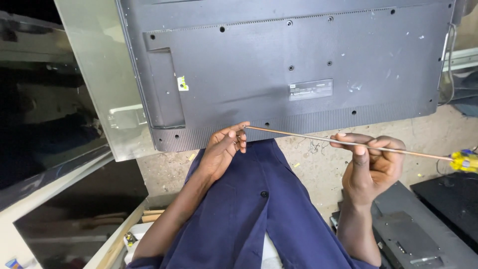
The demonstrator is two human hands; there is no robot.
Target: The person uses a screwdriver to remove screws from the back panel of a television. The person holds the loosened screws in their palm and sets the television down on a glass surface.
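While the dark grey back panel of a flat television (298, 65) lies across the far half of the view, both hands work at its near edge. The left hand (224, 149) extends from a bare forearm, wrist bent, its fingers curled together and pinching the tip of a long screwdriver (348, 143) against the ribbed lower edge of the panel. The right hand (371, 162) is raised to the right, palm turned inward, fingers folded loosely around the thin metal shaft with the thumb lying along it. The shaft runs from the panel edge out to the right, ending in a yellow and blue handle (464, 160). A dark blue garment (259, 209) fills the near centre.
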